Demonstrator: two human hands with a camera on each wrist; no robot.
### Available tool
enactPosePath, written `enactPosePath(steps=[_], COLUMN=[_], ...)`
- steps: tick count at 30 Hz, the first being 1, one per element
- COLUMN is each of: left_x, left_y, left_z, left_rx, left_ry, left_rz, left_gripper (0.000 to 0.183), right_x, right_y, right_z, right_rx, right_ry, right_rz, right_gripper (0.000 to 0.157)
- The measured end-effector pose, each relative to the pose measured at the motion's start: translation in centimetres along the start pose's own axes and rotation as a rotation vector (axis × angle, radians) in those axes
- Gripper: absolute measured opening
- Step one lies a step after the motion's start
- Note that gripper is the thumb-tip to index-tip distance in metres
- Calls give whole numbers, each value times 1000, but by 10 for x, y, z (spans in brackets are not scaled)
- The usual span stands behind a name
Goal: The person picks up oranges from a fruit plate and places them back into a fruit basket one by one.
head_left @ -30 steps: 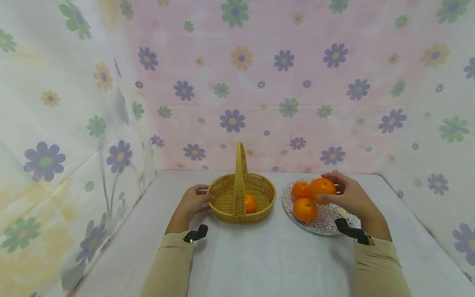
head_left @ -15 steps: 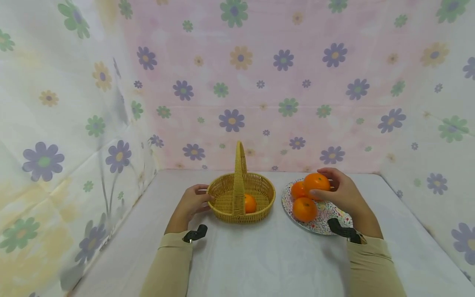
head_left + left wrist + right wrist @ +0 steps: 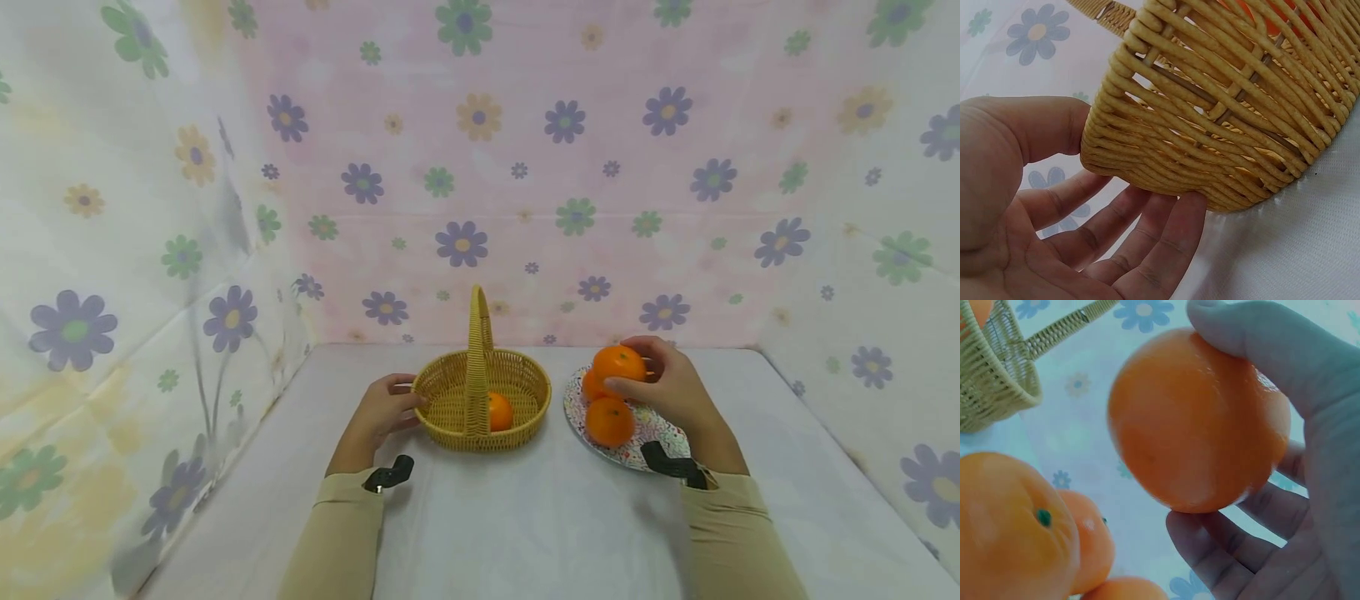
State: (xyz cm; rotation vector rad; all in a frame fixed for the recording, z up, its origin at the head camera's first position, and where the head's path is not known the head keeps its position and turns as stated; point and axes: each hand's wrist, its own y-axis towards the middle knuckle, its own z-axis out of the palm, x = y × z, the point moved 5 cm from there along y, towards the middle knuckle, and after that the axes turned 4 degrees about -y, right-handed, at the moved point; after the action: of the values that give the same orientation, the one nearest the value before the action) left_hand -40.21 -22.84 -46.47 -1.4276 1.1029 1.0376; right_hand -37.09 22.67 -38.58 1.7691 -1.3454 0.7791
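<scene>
My right hand (image 3: 671, 387) holds an orange (image 3: 1197, 425) between thumb and fingers, raised above the patterned plate (image 3: 660, 429). Lower down, a front orange (image 3: 610, 423) and a partly covered orange (image 3: 591, 386) lie on that plate; the right wrist view also catches the top of another orange (image 3: 1125, 590) at its bottom edge. At the left end of the yellow wicker basket (image 3: 442, 421), my left hand (image 3: 384, 410) grips it, thumb at the rim and fingers against the outer wall (image 3: 1204, 134). One orange (image 3: 500, 412) sits inside the basket, partly behind the handle.
The basket's tall arched handle (image 3: 477, 358) rises across its middle. Basket and plate stand side by side on a white-covered table (image 3: 540, 525), a narrow gap between them. Flowered cloth (image 3: 525, 192) encloses the back and both sides.
My right hand has lifted the held orange slightly and carried it left over the plate, covering more of the orange behind. My left hand stays at the basket; the view has shifted slightly.
</scene>
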Motion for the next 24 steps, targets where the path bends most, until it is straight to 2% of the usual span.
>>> enactPosePath(steps=[13,19,24], left_x=[0,0,-2], left_y=[1,0,-1], left_z=[0,-1,-1], left_rx=[4,4,21], left_ry=[1,0,-11], left_rz=[-7,3,12], left_gripper=[56,55,57], right_x=[12,16,20], right_y=[6,9,11], right_z=[19,32,47], right_rx=[-73,-58,-35], right_ry=[-26,-22,-37], right_rz=[12,36,24], right_gripper=[77,78,80])
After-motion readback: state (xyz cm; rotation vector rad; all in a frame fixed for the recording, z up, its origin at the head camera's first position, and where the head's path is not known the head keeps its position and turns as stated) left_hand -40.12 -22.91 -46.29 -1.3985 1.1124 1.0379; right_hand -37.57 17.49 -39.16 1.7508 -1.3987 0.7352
